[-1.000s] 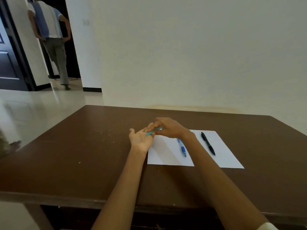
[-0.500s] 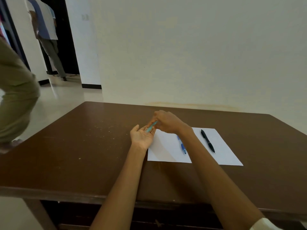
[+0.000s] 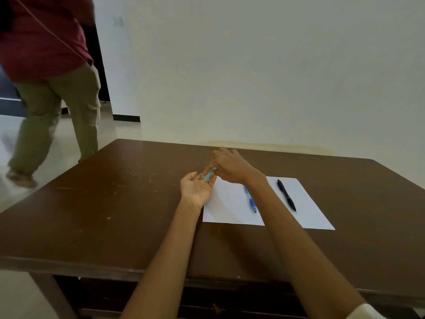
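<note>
My left hand (image 3: 197,187) lies palm up on the brown table (image 3: 103,215), fingers relaxed. My right hand (image 3: 231,166) reaches across from the right and pinches a small teal pen-like piece (image 3: 208,174) whose lower end rests on my left fingers. A white sheet of paper (image 3: 308,210) lies just right of the hands. On it lie a blue pen (image 3: 251,200), partly hidden by my right forearm, and a black pen (image 3: 286,195).
A person in a red shirt and khaki trousers (image 3: 53,107) walks past the table's far left corner. A pale wall stands behind the table. A dark doorway (image 3: 97,65) opens at the back left.
My right hand has tilted the teal piece more upright over my left fingers. A person has walked in close at the left. My view has dipped slightly.
</note>
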Motion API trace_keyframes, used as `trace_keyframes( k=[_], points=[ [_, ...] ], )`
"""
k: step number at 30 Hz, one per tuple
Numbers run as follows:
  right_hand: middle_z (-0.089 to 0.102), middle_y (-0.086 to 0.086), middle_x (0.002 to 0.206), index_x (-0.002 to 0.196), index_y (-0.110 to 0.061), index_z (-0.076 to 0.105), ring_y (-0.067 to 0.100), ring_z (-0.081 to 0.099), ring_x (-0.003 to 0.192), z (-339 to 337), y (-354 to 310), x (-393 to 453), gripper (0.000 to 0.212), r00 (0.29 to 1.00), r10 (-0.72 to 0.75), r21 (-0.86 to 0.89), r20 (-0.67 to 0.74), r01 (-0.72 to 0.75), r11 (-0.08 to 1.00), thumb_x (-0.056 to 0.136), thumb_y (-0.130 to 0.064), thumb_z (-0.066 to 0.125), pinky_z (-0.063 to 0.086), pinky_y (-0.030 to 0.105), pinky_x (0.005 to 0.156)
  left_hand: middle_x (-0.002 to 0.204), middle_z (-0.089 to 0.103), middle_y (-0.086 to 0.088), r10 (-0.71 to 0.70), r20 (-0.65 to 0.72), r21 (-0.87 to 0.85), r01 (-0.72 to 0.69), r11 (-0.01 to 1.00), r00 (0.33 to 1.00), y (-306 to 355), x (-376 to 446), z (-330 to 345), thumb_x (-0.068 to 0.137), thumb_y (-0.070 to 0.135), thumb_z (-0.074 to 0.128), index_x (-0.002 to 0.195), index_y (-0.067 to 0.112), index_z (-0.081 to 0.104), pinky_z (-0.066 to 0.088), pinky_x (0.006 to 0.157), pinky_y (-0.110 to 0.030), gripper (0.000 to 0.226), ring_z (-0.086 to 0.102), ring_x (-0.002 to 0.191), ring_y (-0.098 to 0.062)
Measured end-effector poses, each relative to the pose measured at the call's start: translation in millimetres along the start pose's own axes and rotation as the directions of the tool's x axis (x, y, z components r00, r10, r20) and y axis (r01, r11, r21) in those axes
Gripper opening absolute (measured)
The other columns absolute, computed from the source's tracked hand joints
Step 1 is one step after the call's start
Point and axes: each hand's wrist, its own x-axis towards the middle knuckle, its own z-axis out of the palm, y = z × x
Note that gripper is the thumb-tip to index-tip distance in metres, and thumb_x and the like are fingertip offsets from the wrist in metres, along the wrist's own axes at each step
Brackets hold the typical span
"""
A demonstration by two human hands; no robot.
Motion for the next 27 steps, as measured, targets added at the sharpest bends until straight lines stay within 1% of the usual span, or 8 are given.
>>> trace_keyframes(
  k=[4, 9, 13, 17, 21, 23, 26, 27],
  points=[
    [0.054, 0.003, 0.112, 0.113, -0.029, 0.067, 0.019, 0.042, 0.105, 1, -1, 2, 0.028, 0.999, -0.019, 0.015, 0.034, 0.018, 1.0, 0.093, -0.016, 0.052, 0.033, 0.031, 0.083, 0.139, 0.045, -0.023, -0.003, -0.001, 0.007, 0.003, 1.0, 1.0, 0, -1, 0, 0.1, 0.022, 0.024, 0.139, -0.003, 0.031, 0.028, 0.113, -0.041, 0.047, 0.045, 0.128, -0.033],
    [0.058, 0.007, 0.107, 0.116, -0.022, 0.067, 0.018, 0.042, 0.097, 1, 2, 4, 0.035, 0.995, -0.026, 0.169, 0.094, 0.01, 0.986, 0.093, -0.004, 0.047, 0.035, 0.024, 0.084, 0.14, 0.043, -0.023, 0.009, 0.011, 0.013, -0.009, 1.0, 1.0, 0, -3, 1, 0.101, 0.023, 0.023, 0.137, -0.004, 0.034, 0.03, 0.113, -0.039, 0.047, 0.045, 0.129, -0.031],
    [0.063, 0.006, 0.109, 0.114, -0.015, 0.067, 0.01, 0.045, 0.092, 3, 5, 1, 0.039, 0.999, -0.012, 0.308, 0.05, -0.004, 0.951, 0.089, 0.007, 0.046, 0.033, 0.008, 0.075, 0.14, 0.043, -0.024, 0.017, 0.007, 0.023, -0.017, 1.0, 1.0, 0, -4, 2, 0.101, 0.023, 0.022, 0.137, -0.004, 0.035, 0.031, 0.112, -0.04, 0.047, 0.044, 0.129, -0.032],
    [0.065, 0.007, 0.108, 0.106, -0.009, 0.064, 0.017, 0.055, 0.096, 5, 8, -1, 0.032, 0.999, 0.03, 0.4, 0.017, -0.034, 0.916, 0.086, 0.01, 0.046, 0.038, 0.011, 0.073, 0.139, 0.043, -0.024, 0.019, 0.003, 0.034, -0.019, 0.999, 1.0, 0, -4, 0, 0.1, 0.021, 0.023, 0.137, -0.004, 0.035, 0.031, 0.112, -0.041, 0.046, 0.045, 0.128, -0.034],
    [0.061, 0.002, 0.1, 0.104, -0.007, 0.059, 0.001, 0.048, 0.077, 0, 9, 0, 0.025, 0.999, 0.05, 0.41, -0.004, -0.045, 0.911, 0.086, 0.008, 0.049, 0.038, 0.001, 0.067, 0.14, 0.041, -0.025, 0.025, 0.005, 0.028, -0.025, 0.999, 1.0, 0, -3, 0, 0.1, 0.019, 0.023, 0.139, -0.003, 0.03, 0.03, 0.112, -0.043, 0.046, 0.044, 0.128, -0.035],
    [0.057, -0.003, 0.097, 0.104, -0.009, 0.057, 0.001, 0.047, 0.077, -4, 7, 1, 0.024, 0.998, 0.057, 0.422, -0.001, -0.051, 0.905, 0.086, 0.006, 0.05, 0.041, 0.007, 0.067, 0.14, 0.041, -0.026, 0.026, 0.003, 0.02, -0.026, 0.999, 1.0, 1, -3, 1, 0.1, 0.019, 0.023, 0.139, -0.003, 0.03, 0.03, 0.112, -0.042, 0.046, 0.044, 0.129, -0.035],
    [0.056, 0.0, 0.098, 0.105, -0.009, 0.053, 0.011, 0.049, 0.083, -7, 3, 3, 0.022, 0.998, 0.067, 0.417, 0.012, -0.066, 0.907, 0.086, 0.002, 0.051, 0.044, 0.022, 0.072, 0.139, 0.042, -0.026, 0.018, 0.006, 0.006, -0.018, 1.0, 1.0, 0, -4, 1, 0.099, 0.018, 0.024, 0.138, -0.004, 0.031, 0.031, 0.111, -0.042, 0.046, 0.044, 0.128, -0.036],
    [0.056, 0.001, 0.098, 0.104, -0.009, 0.052, 0.012, 0.049, 0.083, -6, 2, 3, 0.021, 0.997, 0.072, 0.42, 0.014, -0.072, 0.905, 0.087, 0.002, 0.052, 0.043, 0.022, 0.07, 0.139, 0.043, -0.026, 0.016, 0.005, -0.001, -0.016, 1.0, 1.0, 0, -4, 1, 0.099, 0.018, 0.024, 0.138, -0.004, 0.032, 0.031, 0.111, -0.042, 0.045, 0.044, 0.128, -0.036]
  ],
)
